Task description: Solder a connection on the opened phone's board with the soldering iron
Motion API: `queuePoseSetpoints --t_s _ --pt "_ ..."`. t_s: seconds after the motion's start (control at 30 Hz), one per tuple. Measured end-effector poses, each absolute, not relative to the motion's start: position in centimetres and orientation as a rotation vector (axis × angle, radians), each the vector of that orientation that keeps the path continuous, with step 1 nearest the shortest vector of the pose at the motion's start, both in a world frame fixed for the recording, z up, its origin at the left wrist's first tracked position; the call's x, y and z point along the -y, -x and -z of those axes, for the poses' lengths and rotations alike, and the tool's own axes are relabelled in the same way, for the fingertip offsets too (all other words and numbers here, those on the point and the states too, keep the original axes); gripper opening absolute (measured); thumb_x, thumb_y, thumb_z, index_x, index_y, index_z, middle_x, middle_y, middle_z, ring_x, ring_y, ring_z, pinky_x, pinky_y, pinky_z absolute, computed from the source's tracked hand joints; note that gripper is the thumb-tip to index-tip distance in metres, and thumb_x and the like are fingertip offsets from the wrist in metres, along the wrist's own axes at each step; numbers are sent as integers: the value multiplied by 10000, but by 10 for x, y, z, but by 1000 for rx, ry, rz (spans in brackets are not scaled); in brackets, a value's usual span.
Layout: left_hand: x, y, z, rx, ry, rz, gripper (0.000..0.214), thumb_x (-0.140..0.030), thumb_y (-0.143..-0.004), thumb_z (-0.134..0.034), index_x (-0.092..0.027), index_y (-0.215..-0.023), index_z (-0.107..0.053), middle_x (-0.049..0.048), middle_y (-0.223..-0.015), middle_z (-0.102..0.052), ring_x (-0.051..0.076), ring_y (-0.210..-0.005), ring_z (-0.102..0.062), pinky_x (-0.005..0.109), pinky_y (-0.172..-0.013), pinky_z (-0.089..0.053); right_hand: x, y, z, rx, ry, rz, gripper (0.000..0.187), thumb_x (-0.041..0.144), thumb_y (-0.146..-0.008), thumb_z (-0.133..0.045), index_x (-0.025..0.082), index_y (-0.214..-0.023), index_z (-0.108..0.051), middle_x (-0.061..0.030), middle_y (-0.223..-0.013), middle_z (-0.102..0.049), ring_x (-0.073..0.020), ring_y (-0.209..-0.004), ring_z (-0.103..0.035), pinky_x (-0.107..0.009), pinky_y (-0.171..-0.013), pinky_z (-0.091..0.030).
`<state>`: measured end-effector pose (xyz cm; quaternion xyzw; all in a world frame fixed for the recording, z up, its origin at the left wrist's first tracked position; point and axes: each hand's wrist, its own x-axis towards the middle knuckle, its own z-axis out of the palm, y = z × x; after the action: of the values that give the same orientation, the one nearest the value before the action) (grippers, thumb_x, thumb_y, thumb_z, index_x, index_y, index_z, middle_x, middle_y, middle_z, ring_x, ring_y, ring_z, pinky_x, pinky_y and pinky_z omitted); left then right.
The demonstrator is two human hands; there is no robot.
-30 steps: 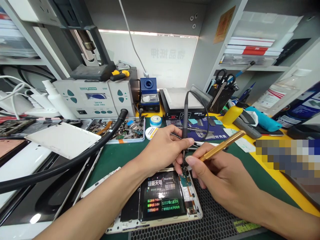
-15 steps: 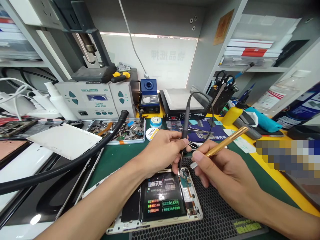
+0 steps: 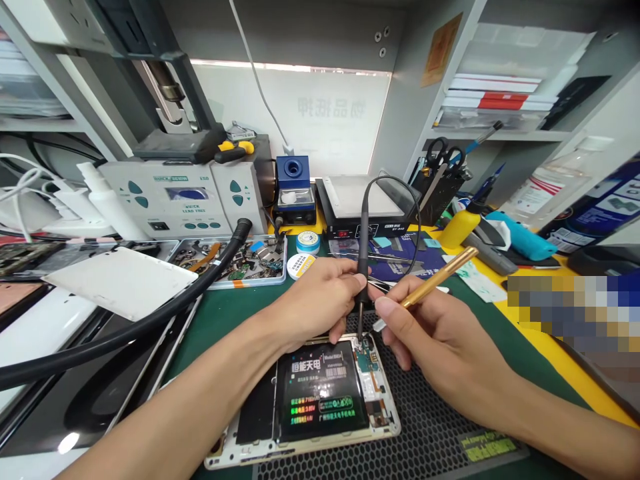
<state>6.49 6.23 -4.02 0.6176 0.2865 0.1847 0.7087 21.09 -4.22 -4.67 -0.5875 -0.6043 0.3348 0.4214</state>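
My left hand (image 3: 325, 297) is closed around the black handle of a soldering iron (image 3: 364, 250), which stands nearly upright. The iron's tip meets the upper end of the green circuit board (image 3: 369, 360) in an opened tablet (image 3: 387, 430). A large black battery (image 3: 320, 387) fills the tablet's middle. Close by on the right, my right hand (image 3: 440, 333) pinches a gold pen-shaped tool (image 3: 440, 277) with a pale, see-through end pointing down-left. That end is just above and right of the board; its exact kind I cannot make out.
The tablet lies partly on a black honeycomb mat (image 3: 430, 427) over a green mat (image 3: 230, 313). Leftward are a thick black hose (image 3: 165, 310), a white panel (image 3: 120, 280) and a parts tray (image 3: 255, 280). Behind stand a rework station (image 3: 185, 197) and a heating plate (image 3: 370, 200).
The view has shifted slightly. The iron's handle is a little more upright, and the gold tool's end sits closer to the iron's tip. Both hands keep their holds.
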Motion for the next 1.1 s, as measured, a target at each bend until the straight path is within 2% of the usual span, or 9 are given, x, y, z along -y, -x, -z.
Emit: queuePoseSetpoints --t_s 0.23,0.4,0.7,0.9,1.1 --pt "-63 -65 38 -622 -1352 -398 104 -228 -944 -483 -177 -902 -563 -110 -470 -265 66 -370 -229 178 -316 -354 40 -210 44 1599 1549 -760 290 418 -1022 -476 239 -795 -498 81 -524 -501 -120 -450 -487 -281 -529 -420" --pt "-62 -64 39 -625 -1345 -393 107 -227 -939 -492 -168 -937 -581 -107 -470 -277 65 -373 -238 179 -325 -359 41 -209 43 1606 1536 -755 266 386 -1001 -528 239 -780 -505 76 -523 -516 -128 -457 -494 -278 -510 -418" --pt "-63 -65 40 -613 -1336 -383 111 -227 -938 -487 -173 -869 -556 -88 -494 -316 66 -393 -274 180 -330 -365 41 -209 49 1595 1522 -801 302 402 -993 -544 243 -740 -502 80 -537 -514 -104 -439 -493 -254 -486 -421" --pt "-65 -65 40 -595 -1332 -392 127 -227 -940 -486 -169 -853 -557 -91 -490 -300 62 -399 -261 177 -333 -370 42 -210 51 1552 1509 -798 217 380 -978 -580 245 -813 -542 68 -616 -573 -109 -463 -523 -254 -473 -424" --pt "-64 -65 43 -593 -1313 -398 139 -217 -939 -483 -167 -846 -572 -88 -491 -315 63 -390 -269 176 -323 -362 41 -209 49 1574 1525 -780 296 409 -991 -541 235 -753 -524 66 -548 -529 -115 -446 -502 -257 -474 -419"
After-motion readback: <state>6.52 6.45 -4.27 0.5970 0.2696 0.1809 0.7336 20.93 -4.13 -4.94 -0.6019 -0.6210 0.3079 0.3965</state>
